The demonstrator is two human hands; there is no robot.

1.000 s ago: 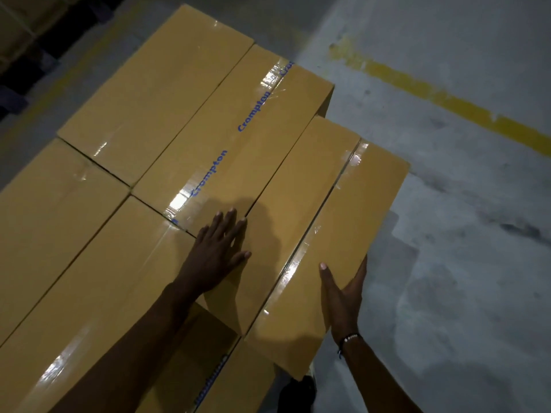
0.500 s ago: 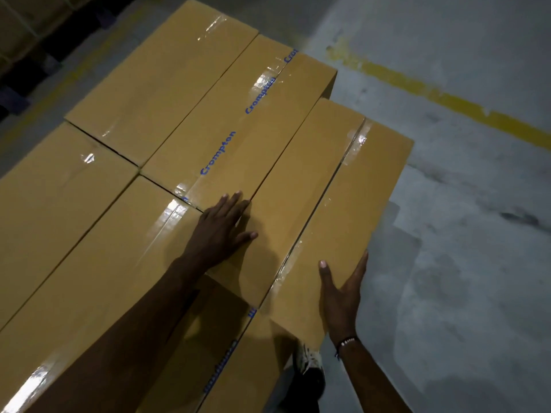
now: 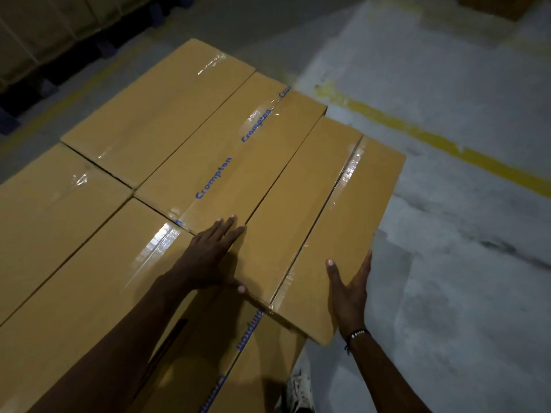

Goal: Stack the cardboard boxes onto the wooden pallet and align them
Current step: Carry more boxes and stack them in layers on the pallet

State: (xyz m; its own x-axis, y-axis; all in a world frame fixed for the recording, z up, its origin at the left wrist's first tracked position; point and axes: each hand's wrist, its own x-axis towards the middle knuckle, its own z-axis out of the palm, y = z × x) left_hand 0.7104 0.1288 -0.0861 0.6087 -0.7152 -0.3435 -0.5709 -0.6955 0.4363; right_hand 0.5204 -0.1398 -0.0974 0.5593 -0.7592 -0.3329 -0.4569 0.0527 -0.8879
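Several long tan cardboard boxes lie side by side in a flat top layer, sealed with clear tape. The rightmost box [image 3: 334, 216] sits skewed, its near end jutting past the box below [image 3: 262, 362]. My left hand [image 3: 208, 257] lies flat with straight fingers on that box's near left part, by the seam with a box printed "Crompton" [image 3: 226, 162]. My right hand [image 3: 348, 290] is at the box's right side edge, thumb on top and fingers down the side. The wooden pallet is hidden under the stack.
Grey concrete floor [image 3: 447, 263] lies to the right, crossed by a yellow painted line [image 3: 441, 144]. A shoe [image 3: 299, 389] shows beside the stack at the bottom. More stacked goods on dark pallets [image 3: 44, 31] stand at the far left.
The rightmost box has slid further onto the stack, away from me, and both hands moved with it. The camera view has shifted a little.
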